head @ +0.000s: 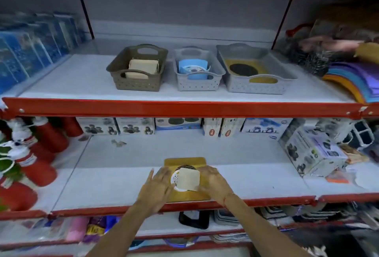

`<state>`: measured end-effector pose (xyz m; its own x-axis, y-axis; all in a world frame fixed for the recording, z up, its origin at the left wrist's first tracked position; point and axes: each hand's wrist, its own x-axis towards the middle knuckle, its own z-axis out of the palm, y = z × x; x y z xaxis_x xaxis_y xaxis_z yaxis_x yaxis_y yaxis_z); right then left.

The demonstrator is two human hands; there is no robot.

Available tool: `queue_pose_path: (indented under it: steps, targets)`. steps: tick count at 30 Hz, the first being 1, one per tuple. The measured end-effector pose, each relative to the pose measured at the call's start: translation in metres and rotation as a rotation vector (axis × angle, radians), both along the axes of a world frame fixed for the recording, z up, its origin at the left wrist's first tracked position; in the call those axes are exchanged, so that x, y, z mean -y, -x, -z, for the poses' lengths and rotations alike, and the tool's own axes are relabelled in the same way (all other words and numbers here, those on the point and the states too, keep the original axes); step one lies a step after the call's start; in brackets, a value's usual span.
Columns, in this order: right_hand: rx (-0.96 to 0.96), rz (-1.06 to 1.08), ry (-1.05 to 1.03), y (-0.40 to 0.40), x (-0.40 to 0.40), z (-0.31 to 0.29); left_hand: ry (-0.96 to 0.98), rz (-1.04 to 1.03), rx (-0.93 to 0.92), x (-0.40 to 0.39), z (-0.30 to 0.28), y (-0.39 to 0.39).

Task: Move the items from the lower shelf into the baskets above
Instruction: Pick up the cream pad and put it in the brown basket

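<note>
On the lower shelf [256, 183] lies a yellow card with a dark round disc [184, 163]; on top of it sit a cream square pad [189, 178] and a white round item [175, 177]. My left hand [159, 187] rests flat at the pile's left side, fingers apart. My right hand [213, 180] touches the cream pad's right edge. On the shelf above stand a brown basket [135, 84] with cream pads, a small grey basket [198, 86] with blue and white items, and a wide grey basket [258, 88] with a yellow card.
Printed boxes [178, 125] line the back of the lower shelf, and more boxes [311, 150] stand at its right. Red bottles [39, 154] crowd the left. Blue packets [34, 49] and coloured sheets [356, 80] flank the baskets. Another person's hand [328, 44] reaches in at upper right.
</note>
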<state>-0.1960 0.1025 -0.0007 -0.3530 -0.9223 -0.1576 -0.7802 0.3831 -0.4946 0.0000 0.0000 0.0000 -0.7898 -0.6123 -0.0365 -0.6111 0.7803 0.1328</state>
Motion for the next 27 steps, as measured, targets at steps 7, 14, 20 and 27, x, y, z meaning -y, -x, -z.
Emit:
queue_pose_path:
  steps: [7, 14, 20, 27]
  targets:
    - [0.015, -0.075, -0.19, 0.005, 0.033, 0.019, -0.158, 0.03, 0.197, 0.019, 0.028, 0.009]
    - [-0.013, -0.077, -0.189, 0.0, 0.028, 0.015, -0.161, 0.05, 0.214, 0.02, 0.033, 0.007]
    - [0.003, -0.012, -0.104, -0.006, 0.015, -0.009, -0.119, 0.046, 0.09, 0.017, 0.013, 0.0]
    - [0.053, -0.03, 0.091, -0.021, -0.015, -0.081, -0.031, 0.019, -0.187, 0.005, -0.039, -0.026]
